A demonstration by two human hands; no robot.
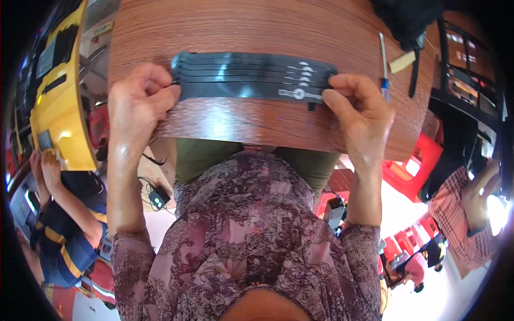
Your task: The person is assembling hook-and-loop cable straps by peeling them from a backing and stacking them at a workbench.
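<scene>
The stack of dark strips (251, 76) is lying level between the two hands, over the part of the wooden tabletop (235, 21) nearest to the person. The left hand (136, 101) is pinching the left end of the stack between its thumb and bent fingers. The right hand (367, 109) is pinching the opposite end of the stack in a similar manner, so neither hand is being free at this moment.

About progress, the strips are forming one bundle: all are running in the same direction, and their pale markings are making a short column close to the right end of the stack. However, the strips are overlapping like small steps, so their long edges are not yet coinciding. A small dark tab (311, 107) is sticking out below the stack, near its right end. No band is showing around the stack. In my judgement, the arranging is going well, and only the evenness of the edges is lacking.

The underside of the stack is not showing, so I cannot tell whether it is resting on the wood or hanging slightly above. To the right of the stack, a thin tool with a blue part (385, 84) is lying, and a pale block (402, 62) is lying farther right.
</scene>
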